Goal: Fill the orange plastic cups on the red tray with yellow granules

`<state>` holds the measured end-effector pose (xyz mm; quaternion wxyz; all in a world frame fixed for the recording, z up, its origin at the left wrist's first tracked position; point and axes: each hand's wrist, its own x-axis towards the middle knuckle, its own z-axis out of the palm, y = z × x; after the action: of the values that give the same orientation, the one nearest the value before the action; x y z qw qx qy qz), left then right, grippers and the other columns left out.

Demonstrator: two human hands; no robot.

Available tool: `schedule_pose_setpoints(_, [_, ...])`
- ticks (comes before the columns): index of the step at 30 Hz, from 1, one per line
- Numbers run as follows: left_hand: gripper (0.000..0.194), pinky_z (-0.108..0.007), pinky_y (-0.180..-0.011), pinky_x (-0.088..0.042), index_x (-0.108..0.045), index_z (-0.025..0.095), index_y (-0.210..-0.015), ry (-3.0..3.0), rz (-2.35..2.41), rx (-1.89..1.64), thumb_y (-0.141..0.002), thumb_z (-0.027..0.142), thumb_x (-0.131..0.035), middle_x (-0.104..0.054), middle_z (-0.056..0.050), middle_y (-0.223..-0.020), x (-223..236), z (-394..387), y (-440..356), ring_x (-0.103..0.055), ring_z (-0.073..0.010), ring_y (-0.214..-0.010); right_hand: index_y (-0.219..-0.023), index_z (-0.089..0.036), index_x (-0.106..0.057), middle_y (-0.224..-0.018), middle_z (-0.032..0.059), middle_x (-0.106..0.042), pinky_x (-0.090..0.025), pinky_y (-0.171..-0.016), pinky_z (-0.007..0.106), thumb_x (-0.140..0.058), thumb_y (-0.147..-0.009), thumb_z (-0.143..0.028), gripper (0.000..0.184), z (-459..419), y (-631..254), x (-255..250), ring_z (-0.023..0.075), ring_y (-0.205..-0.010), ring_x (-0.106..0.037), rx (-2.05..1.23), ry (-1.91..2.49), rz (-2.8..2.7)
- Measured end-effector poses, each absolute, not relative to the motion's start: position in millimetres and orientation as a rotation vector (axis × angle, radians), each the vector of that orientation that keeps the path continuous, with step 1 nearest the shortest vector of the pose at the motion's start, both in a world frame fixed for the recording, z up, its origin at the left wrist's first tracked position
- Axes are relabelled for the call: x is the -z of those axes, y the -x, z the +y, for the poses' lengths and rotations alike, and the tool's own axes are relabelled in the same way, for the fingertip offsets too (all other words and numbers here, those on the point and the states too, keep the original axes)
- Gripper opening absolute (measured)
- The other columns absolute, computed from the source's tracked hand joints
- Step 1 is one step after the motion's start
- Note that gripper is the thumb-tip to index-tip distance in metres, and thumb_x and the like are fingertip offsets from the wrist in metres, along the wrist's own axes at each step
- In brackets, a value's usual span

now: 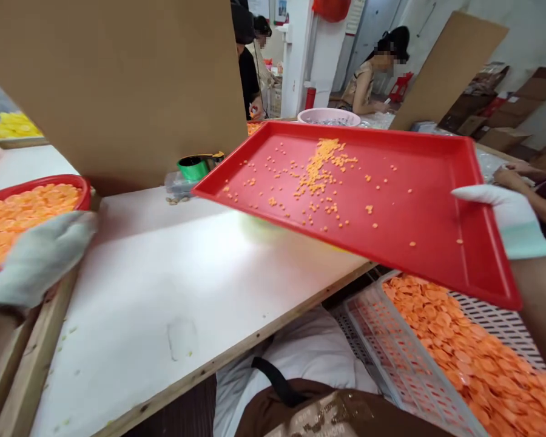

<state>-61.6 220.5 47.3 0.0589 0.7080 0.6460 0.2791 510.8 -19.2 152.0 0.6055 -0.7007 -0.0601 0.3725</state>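
My right hand (pixel 505 215), in a white glove, grips the right rim of a red tray (pixel 418 200) and holds it tilted in the air above the white table (pixel 173 285). Small orange bits (pixel 321 170) lie scattered on the tray, thickest near its far side. My left hand (pixel 36 258), also in a white glove, hangs blurred at the left, by the edge of a red basin (pixel 84 188) full of orange discs (pixel 18 212). Its fingers are smeared.
Under the tray at the lower right stands a white slotted crate (pixel 391 358) holding orange discs. A brown board (pixel 118 85) stands upright behind the table, with green tape (pixel 193 167) beside it. Other people work at the back, near a pink basin (pixel 330 115). Cardboard boxes sit far right.
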Motion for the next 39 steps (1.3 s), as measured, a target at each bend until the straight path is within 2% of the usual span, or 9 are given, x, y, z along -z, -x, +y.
schedule_pose_setpoints(2, [0.048, -0.049, -0.129, -0.032, -0.061, 0.019, -0.136, -2.150, 1.857, -0.769, -0.103, 0.050, -0.044, -0.065, 0.002, -0.146, -34.1, 240.3, 32.4, -0.053, -0.0243, -0.142, -0.105, -0.014, -0.086, -0.116, 0.0182, -0.081, -0.059, -0.073, 0.046, -0.058, -0.094, -0.021, 0.030, -21.9, -525.9, -165.1, 0.0260, -0.075, -0.079, -0.722, 1.628, -0.157])
schedule_pose_setpoints(5, [0.049, -0.040, -0.123, -0.039, -0.061, 0.018, -0.136, -2.207, 1.655, -0.681, -0.101, 0.048, -0.044, -0.068, 0.001, -0.142, -16.3, 261.4, -34.4, -0.058, -0.0207, -0.132, -0.102, -0.008, -0.084, -0.125, 0.0204, -0.078, -0.053, -0.072, 0.041, -0.054, -0.100, -0.018, 0.031, -26.9, -546.0, -177.4, 0.0196, -0.074, -0.077, -0.587, 1.605, -0.163])
schedule_pose_setpoints(11, [0.046, -0.038, -0.114, -0.043, -0.064, 0.018, -0.127, -2.279, 1.397, -0.670, -0.102, 0.050, -0.043, -0.070, -0.002, -0.128, -9.0, 275.9, -133.2, -0.060, -0.0191, -0.110, -0.110, 0.004, -0.078, -0.127, 0.0245, -0.074, -0.046, -0.073, 0.034, -0.049, -0.103, -0.008, 0.032, -34.0, -583.3, -179.1, 0.0105, -0.077, -0.073, -0.476, 1.498, -0.371])
schedule_pose_setpoints(16, [0.049, -0.036, -0.103, -0.047, -0.063, 0.011, -0.126, -2.237, 1.351, -0.683, -0.103, 0.050, -0.044, -0.071, -0.007, -0.118, -11.6, 287.5, -167.7, -0.058, -0.0212, -0.103, -0.115, 0.001, -0.077, -0.117, 0.0188, -0.079, -0.050, -0.079, 0.032, -0.052, -0.102, -0.007, 0.029, -24.6, -586.9, -173.7, 0.0093, -0.076, -0.071, -0.503, 1.436, -0.358])
schedule_pose_setpoints(20, [0.045, -0.042, -0.100, -0.050, -0.065, 0.013, -0.119, -2.174, 1.374, -0.727, -0.105, 0.052, -0.046, -0.070, -0.009, -0.110, -7.5, 289.6, -174.8, -0.063, -0.0227, -0.103, -0.112, -0.001, -0.077, -0.104, 0.0148, -0.081, -0.054, -0.083, 0.031, -0.055, -0.100, -0.007, 0.026, -10.8, -582.7, -171.2, 0.0116, -0.075, -0.072, -0.554, 1.400, -0.337])
schedule_pose_setpoints(25, [0.049, -0.054, -0.110, -0.049, -0.065, 0.015, -0.130, -2.097, 1.405, -0.823, -0.103, 0.055, -0.054, -0.068, -0.012, -0.128, 2.7, 282.6, -163.2, -0.064, -0.0286, -0.122, -0.107, 0.002, -0.076, -0.106, 0.0161, -0.080, -0.052, -0.079, 0.029, -0.055, -0.101, -0.010, 0.025, 8.9, -586.6, -173.1, 0.0109, -0.080, -0.073, -0.610, 1.441, -0.396])
schedule_pose_setpoints(31, [0.063, -0.048, -0.116, -0.047, -0.056, 0.010, -0.146, -1.932, 1.508, -0.960, -0.100, 0.051, -0.043, -0.067, -0.018, -0.140, 45.1, 248.1, -126.7, -0.064, -0.0307, -0.129, -0.098, 0.007, -0.072, -0.118, 0.0240, -0.075, -0.050, -0.077, 0.027, -0.055, -0.100, -0.007, 0.022, 32.3, -579.9, -182.3, 0.0105, -0.089, -0.073, -0.570, 1.447, -0.504])
schedule_pose_setpoints(36, [0.064, -0.052, -0.117, -0.049, -0.059, 0.012, -0.136, -1.813, 1.555, -0.973, -0.096, 0.058, -0.042, -0.066, -0.020, -0.142, 107.1, 210.3, -96.8, -0.064, -0.0351, -0.131, -0.090, 0.007, -0.068, -0.121, 0.0220, -0.074, -0.052, -0.083, 0.025, -0.054, -0.096, -0.005, 0.020, 53.4, -573.8, -196.0, 0.0149, -0.101, -0.074, -0.508, 1.519, -0.551])
schedule_pose_setpoints(39, [0.053, -0.053, -0.122, -0.044, -0.060, 0.019, -0.124, -1.811, 1.554, -1.000, -0.094, 0.058, -0.042, -0.065, -0.019, -0.142, 134.2, 198.3, -87.3, -0.059, -0.0356, -0.139, -0.093, 0.011, -0.066, -0.126, 0.0239, -0.071, -0.053, -0.088, 0.031, -0.055, -0.093, -0.006, 0.020, 70.8, -571.7, -211.8, 0.0249, -0.116, -0.071, -0.475, 1.587, -0.608])
